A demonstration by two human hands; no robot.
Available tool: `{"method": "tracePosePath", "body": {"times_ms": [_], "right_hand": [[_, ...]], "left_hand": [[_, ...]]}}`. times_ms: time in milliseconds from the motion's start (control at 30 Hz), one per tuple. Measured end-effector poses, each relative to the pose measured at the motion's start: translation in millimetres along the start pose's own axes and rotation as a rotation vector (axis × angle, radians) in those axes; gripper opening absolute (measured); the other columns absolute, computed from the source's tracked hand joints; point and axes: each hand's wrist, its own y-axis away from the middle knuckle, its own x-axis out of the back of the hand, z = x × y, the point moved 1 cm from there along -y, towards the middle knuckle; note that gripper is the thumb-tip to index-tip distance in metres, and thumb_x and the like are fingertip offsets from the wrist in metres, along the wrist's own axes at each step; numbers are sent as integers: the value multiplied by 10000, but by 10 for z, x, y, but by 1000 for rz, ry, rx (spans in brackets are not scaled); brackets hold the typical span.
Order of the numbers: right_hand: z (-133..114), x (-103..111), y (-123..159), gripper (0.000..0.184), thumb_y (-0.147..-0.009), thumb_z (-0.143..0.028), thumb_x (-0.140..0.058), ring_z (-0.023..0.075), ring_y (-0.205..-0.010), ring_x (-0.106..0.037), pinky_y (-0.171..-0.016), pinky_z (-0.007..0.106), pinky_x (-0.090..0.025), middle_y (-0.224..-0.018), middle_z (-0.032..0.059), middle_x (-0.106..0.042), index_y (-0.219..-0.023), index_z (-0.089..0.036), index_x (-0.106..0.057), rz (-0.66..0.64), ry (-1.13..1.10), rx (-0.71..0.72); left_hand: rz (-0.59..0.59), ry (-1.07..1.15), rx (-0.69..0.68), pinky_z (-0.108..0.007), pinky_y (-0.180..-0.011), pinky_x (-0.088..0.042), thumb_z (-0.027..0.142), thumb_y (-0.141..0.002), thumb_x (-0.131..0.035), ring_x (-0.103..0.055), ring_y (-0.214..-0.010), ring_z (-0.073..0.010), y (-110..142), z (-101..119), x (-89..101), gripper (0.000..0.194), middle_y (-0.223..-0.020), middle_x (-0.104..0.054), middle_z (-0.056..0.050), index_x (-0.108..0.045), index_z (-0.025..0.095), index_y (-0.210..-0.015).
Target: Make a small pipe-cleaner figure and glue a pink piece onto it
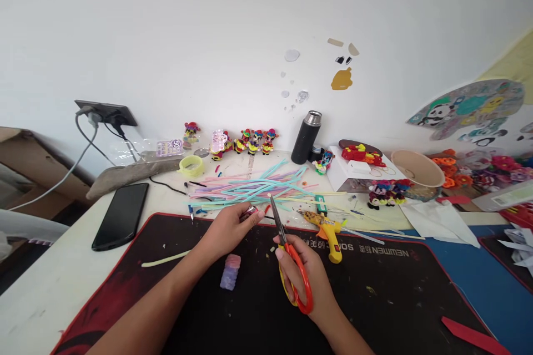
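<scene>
The scissors stand over the black mat, blades pointing away from the person, tips close to the near edge of a loose bundle of fuzzy stems. The right hand grasps them by the red and yellow handles, its fingers wrapped about the loops, a hold that seems chosen to steer the blades. Just left of the blades, the left hand pinches a small reddish piece between thumb and fingers; much of it is covered, so its form is hard to tell. Holding it out at the fingertips probably keeps it in easy sight and reach of the scissors.

Below the left hand a pink and purple block lies on the mat, and a pale yellow stem reaches out from beside the forearm. The yellow glue gun lies right of the scissors, likely for handy pickup. Farther off, a phone rests on the white surface, and small figures line the wall, apparently out of the way.
</scene>
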Motion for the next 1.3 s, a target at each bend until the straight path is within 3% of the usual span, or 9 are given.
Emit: {"method": "tracePosePath", "body": {"times_ms": [267, 533, 833, 1000, 1300], "right_hand": [[-97, -16, 66, 625, -840, -700, -719, 72, -307, -367, -322, 183, -286, -499, -102, -461, -1173, -176, -645, -42, 5, -21], [-41, 19, 45, 645, -868, -705, -685, 82, -314, -390, -317, 183, -312, -500, -105, -457, -1219, -167, -622, -94, 46, -42], [19, -8, 81, 644, -860, -705, -694, 77, -321, -367, -313, 176, -290, -501, -92, -458, -1227, -178, -651, -129, 76, -55], [79, -15, 98, 575, -888, -663, -687, 77, -335, -408, -322, 183, -316, -581, -59, -529, -1225, -197, -680, -155, 160, -32], [15, -34, 100, 535, -905, -634, -675, 74, -332, -394, -320, 183, -296, -581, -58, -510, -1199, -187, -685, -158, 198, -11]], "left_hand": [[43, -14, 26, -270, -568, -245, 704, -894, -519, -330, -615, -138, -14, -48, 14, 539, -639, -339, 57, -413, 219, -684], [97, -134, 19, -284, -571, -229, 617, -941, -471, -362, -572, -141, -15, -62, 15, 501, -578, -380, 49, -416, 220, -641], [92, -155, 26, -285, -583, -243, 556, -935, -470, -357, -574, -139, -25, -94, 10, 451, -576, -408, 48, -429, 215, -642], [78, -127, 10, -283, -572, -249, 497, -908, -468, -350, -592, -141, -31, -89, 15, 391, -577, -409, 45, -416, 216, -641], [65, -141, 4, -291, -578, -249, 465, -912, -462, -340, -588, -141, -27, -84, 10, 363, -578, -412, 45, -423, 215, -651]]}}
